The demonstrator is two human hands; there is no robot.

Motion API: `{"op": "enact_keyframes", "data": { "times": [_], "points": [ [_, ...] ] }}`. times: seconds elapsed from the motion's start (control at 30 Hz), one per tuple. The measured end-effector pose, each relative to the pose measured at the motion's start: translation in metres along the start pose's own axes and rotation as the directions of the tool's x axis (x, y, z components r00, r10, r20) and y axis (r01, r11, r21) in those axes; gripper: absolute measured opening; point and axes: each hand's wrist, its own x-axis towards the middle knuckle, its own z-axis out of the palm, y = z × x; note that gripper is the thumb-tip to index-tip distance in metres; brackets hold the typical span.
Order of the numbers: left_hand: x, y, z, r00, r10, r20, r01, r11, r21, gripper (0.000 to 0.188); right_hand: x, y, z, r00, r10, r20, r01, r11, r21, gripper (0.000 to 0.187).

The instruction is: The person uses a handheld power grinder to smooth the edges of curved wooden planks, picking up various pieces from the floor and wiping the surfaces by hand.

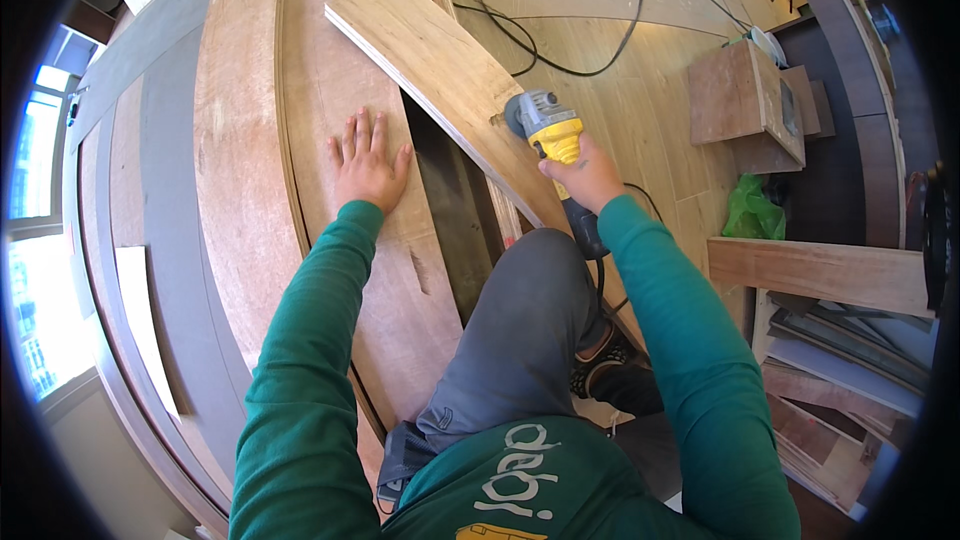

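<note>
Green plastic bag [755, 210], lying well to the right of the pale plank [430, 55]; what it contains cannot be told. Beyond the bag, also right of the plank, stands a box-like wooden unit [725, 105]. Stacked panels [850, 350] lie to the plank's near right, behind a reddish board [820, 275]; whether a container holds them is unclear.

Yellow-and-grey angle grinder [560, 145]: located at the plank's right edge, its disc end over that edge beside a small dark notch. The tool's long axis runs from the disc, pointing far and left, back to the black rear end near the person's knee [545, 265]. The plank's own axis slants similarly, from far left to near right.

Right hand [588, 178]: closed around the grinder's body. Left hand [370, 172]: empty, laid flat with fingers spread on a broad board [335, 50] left of the plank.

Between broad board and plank, a dark gap [450, 205] follows the plank's left edge. To the plank's right, wood-look floor [645, 130] extends toward the unit, a black cord [610, 55] crossing its far part.
</note>
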Motion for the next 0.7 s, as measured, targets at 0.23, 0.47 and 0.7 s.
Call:
{"op": "enact_keyframes", "data": {
  "times": [0.23,0.47,0.7],
  "points": [
    [-0.001,-0.001,0.001,1.0,-0.003,-0.007,0.003,1.0,0.005,0.071,-0.006,-0.012,0.0,0.998,-0.027,0.052,0.027,1.0,0.004,0.059],
    [0.001,0.001,0.0,1.0,0.002,-0.003,-0.002,1.0,0.015,0.07,0.006,0.011,0.001,1.0,0.008,0.005,-0.008,1.0,0.001,0.057],
    [-0.001,0.002,-0.003,1.0,-0.005,0.012,0.005,1.0,0.004,0.07,-0.013,-0.008,0.0,0.998,-0.027,0.06,0.029,0.999,-0.04,0.058]
  ]
}}
